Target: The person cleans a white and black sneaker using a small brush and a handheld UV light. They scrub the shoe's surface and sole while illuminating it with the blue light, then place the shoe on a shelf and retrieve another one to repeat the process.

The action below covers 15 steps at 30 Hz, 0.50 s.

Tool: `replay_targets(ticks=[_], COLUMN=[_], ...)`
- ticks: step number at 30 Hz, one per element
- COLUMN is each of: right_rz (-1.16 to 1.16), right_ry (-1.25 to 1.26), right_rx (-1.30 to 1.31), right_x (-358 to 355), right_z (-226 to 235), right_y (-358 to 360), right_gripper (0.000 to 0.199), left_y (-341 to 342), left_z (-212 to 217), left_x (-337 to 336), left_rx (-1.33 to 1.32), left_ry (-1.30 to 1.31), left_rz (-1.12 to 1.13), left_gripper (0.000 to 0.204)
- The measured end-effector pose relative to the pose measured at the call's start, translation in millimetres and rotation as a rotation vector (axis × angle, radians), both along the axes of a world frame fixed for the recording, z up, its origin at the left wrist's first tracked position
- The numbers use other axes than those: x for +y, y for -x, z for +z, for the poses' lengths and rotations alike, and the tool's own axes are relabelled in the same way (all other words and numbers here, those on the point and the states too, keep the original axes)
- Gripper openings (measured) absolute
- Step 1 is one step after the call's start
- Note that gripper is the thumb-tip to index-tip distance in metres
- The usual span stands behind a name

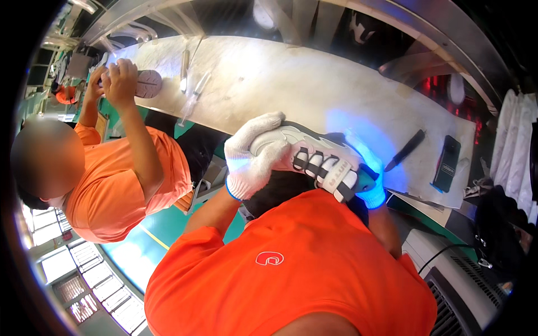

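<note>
A grey and white sneaker (314, 157) with black straps is held between both my gloved hands, just above the near edge of the pale workbench (291, 78). My left hand (253, 159), in a white knit glove, wraps over the toe end. At the heel end, my right hand (371, 182) grips the shoe, and its glove glows blue under a blue light. My orange shirt fills the lower part of the view.
A co-worker in orange at the left holds another shoe (147, 84) sole-out in raised hands. Thin tube-like tools (193, 96) lie on the bench. A black knife-like tool (406, 150) and a black flat device (446, 162) lie at the right. White cloths (518, 145) hang far right.
</note>
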State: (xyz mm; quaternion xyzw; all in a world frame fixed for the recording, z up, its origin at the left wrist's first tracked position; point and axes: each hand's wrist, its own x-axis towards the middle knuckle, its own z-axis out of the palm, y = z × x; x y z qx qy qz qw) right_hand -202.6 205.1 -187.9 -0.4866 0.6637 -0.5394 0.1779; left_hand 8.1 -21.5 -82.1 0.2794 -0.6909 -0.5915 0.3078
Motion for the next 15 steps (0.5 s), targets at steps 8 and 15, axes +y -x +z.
replay_targets(ticks=[8,15], right_rz=[-0.343,-1.051], right_ry=[-0.148,-0.565], right_rx=[-0.159,0.698], right_x=[-33,-11], right_z=[22,-13], right_y=[7,60], right_gripper=[0.128,0.098], left_y=[34,56], left_z=[-44,-79], left_x=[-59,-101], left_rx=[0.065,-0.029], left_ry=[-0.29,-0.111], left_rz=[0.05,0.008], left_gripper=[0.04,0.045])
